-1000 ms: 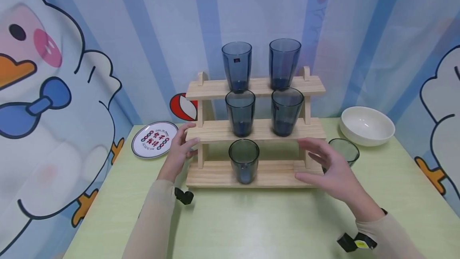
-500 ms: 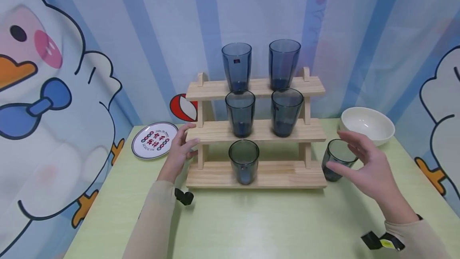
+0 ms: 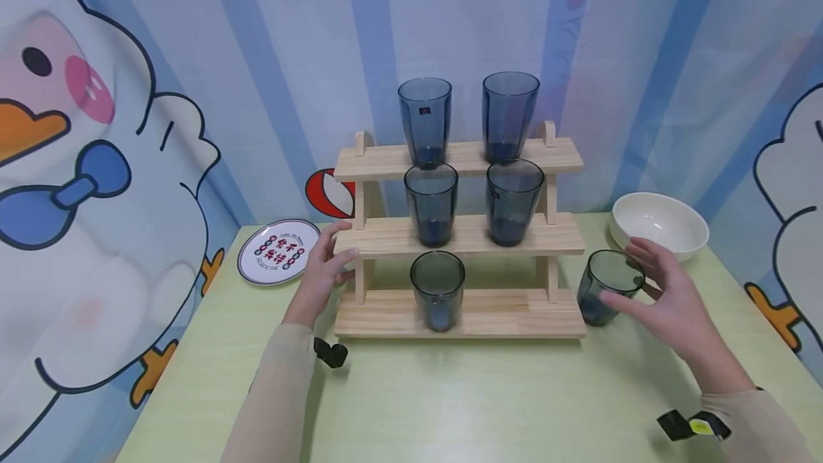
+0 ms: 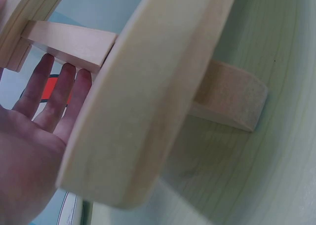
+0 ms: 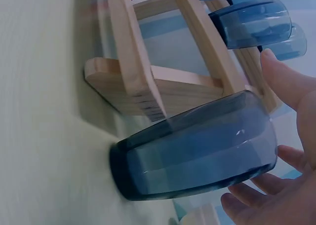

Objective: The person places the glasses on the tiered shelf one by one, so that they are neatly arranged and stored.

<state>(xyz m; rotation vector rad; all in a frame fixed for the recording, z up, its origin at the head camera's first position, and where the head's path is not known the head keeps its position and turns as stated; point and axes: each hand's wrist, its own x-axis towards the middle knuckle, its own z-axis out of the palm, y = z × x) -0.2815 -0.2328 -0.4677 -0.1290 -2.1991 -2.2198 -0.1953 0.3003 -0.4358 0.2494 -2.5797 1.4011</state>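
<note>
At the left end of a three-tier wooden display rack (image 3: 386,236), my left hand (image 3: 319,274) holds the middle shelf, thumb at its front edge. In the left wrist view, several fingers (image 4: 59,96) reach the upright under that shelf. My right hand (image 3: 671,306) surrounds the rim of a dark tinted drinking glass (image 3: 598,306) standing upright on the table, right of the rack. The right wrist view shows the thumb (image 5: 284,82) apart from this glass (image 5: 197,151), with the other fingers beside its rim. A similar glass (image 3: 439,299) stands on the bottom shelf.
Two blue-grey glasses stand on the middle shelf, including the right one (image 3: 512,206), and two on the top, including the left one (image 3: 424,120). A white bowl (image 3: 656,223) is behind my right hand; a printed plate (image 3: 278,252) lies at left. A cartoon cloth (image 3: 270,91) hangs behind.
My right hand has moved from the rack's right end, rightward to the glass on the table, its thumb and fingers now around the rim. My left hand has stayed at the rack.
</note>
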